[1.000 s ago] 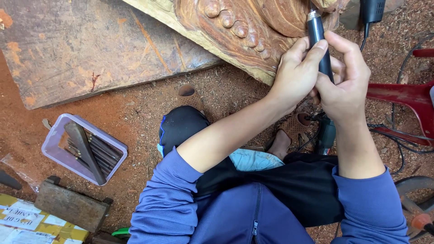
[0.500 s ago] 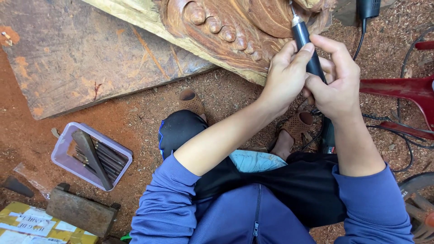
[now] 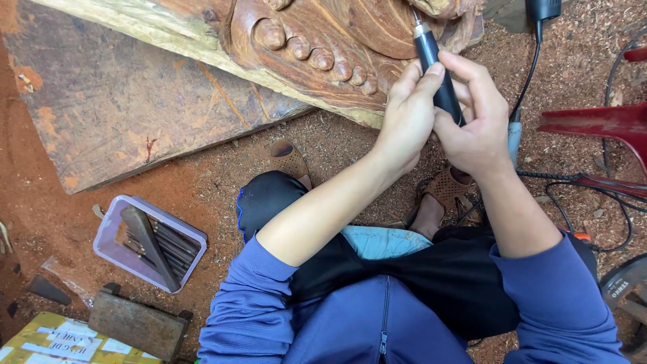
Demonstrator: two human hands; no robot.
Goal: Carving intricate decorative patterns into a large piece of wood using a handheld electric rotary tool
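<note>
At far left on the sawdust-covered floor lie a cardboard box, a dark wooden block and a clear plastic tray of carving bits, all well apart from the hands. Above them a flat weathered slab lies on the floor with the reddish carved wood resting on it, its row of carved toes facing the person.

Since half a second ago the view has slid so the carving sits further right and lower, while both hands keep their hold; the tool has come a little nearer the wood, so the carving work looks to be going on at the same spot.

Further right, the left hand is clenched around the black rotary tool, thumb pressing its barrel, and the right hand grasps it from the other side. The tool's thin bit points up at the carving near the frame's top.

Beyond them a black cable hangs down, and red plastic furniture stands at the right edge. Nothing lies between tool and wood; the cables trail near the person's sandalled feet.
</note>
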